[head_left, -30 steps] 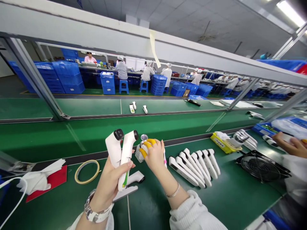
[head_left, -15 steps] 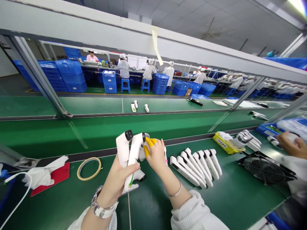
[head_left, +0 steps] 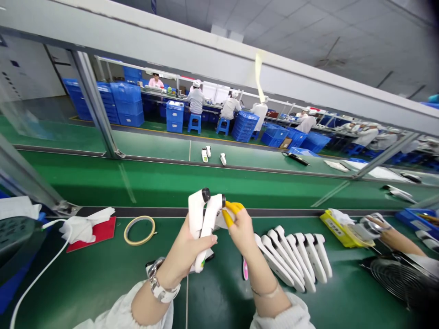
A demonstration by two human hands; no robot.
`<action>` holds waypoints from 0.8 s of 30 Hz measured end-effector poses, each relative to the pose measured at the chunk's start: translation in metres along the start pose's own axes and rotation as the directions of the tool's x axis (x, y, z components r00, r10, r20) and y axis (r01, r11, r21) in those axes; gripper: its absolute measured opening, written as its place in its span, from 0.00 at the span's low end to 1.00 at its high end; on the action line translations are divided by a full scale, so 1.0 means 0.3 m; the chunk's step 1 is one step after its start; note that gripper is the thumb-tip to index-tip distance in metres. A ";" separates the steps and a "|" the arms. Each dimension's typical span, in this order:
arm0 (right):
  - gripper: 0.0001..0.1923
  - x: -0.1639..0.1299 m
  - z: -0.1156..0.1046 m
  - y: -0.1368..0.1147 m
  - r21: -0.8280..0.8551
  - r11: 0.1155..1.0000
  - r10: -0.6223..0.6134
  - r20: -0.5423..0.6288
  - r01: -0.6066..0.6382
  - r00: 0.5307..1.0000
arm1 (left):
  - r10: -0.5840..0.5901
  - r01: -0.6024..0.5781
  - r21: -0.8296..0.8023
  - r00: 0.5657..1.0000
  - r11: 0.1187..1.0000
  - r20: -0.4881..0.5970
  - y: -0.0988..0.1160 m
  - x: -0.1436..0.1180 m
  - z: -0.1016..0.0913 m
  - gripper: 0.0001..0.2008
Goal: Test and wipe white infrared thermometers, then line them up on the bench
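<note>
My left hand (head_left: 183, 256) grips two white handheld thermometers (head_left: 203, 219) upright, their dark sensor tips at the top. My right hand (head_left: 242, 228), with yellow finger cots on two fingers, touches the head of the right-hand thermometer; what it pinches there is hidden. A pink pen-like tool (head_left: 245, 269) shows under my right wrist. More thermometers lie under my left hand, mostly hidden. To the right, a row of several white thermometers (head_left: 295, 256) lies side by side on the green mat.
A tape ring (head_left: 139, 230) and a red pad with white cloth (head_left: 89, 227) lie at left, with a white cable (head_left: 37, 274). A co-worker's hand (head_left: 391, 235) is by a yellow tray (head_left: 338, 226) and a black fan (head_left: 401, 276) at right. Beyond runs a green conveyor (head_left: 171, 183).
The view has swung left and down, so everything sits further right in the frame. My right hand has closed in against the thermometer heads; the small silver-topped piece seen earlier is hidden.
</note>
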State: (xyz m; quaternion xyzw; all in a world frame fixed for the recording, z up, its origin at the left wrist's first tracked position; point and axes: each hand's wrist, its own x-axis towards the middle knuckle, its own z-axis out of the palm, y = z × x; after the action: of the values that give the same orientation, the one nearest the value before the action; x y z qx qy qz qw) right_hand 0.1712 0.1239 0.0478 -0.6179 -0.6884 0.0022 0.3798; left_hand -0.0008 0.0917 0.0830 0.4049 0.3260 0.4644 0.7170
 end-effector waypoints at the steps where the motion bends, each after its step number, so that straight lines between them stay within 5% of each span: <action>1: 0.12 -0.005 -0.026 -0.011 0.038 0.999 0.011 -0.026 -0.010 1.000 | -0.004 0.004 -0.008 1.000 1.000 0.017 -0.004 0.001 0.002 0.29; 5: 0.11 -0.059 -0.143 -0.079 0.217 0.976 0.029 -0.150 0.005 0.988 | -0.048 0.052 -0.034 0.994 0.998 0.094 -0.022 -0.002 0.017 0.29; 9: 0.09 -0.119 -0.210 -0.125 0.188 0.960 -0.181 -0.151 0.208 0.972 | -0.076 0.086 -0.036 0.975 0.996 0.210 -0.047 -0.017 0.047 0.29; 17: 0.12 -0.160 -0.254 -0.121 0.010 0.964 -0.262 -0.165 0.267 0.951 | -0.170 0.128 0.139 0.920 0.982 0.354 -0.079 -0.049 0.083 0.29; 24: 0.11 -0.203 -0.234 -0.110 -0.096 0.950 -0.311 -0.166 0.298 0.936 | -0.217 0.078 0.370 0.910 0.926 0.354 -0.102 -0.051 0.083 0.28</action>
State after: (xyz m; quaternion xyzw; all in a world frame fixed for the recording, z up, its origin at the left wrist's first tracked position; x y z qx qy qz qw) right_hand 0.1769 0.0313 0.0817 -0.5143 -0.7384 -0.1364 0.4143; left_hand 0.0272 0.0633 0.0689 0.5827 0.2842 0.2535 0.7179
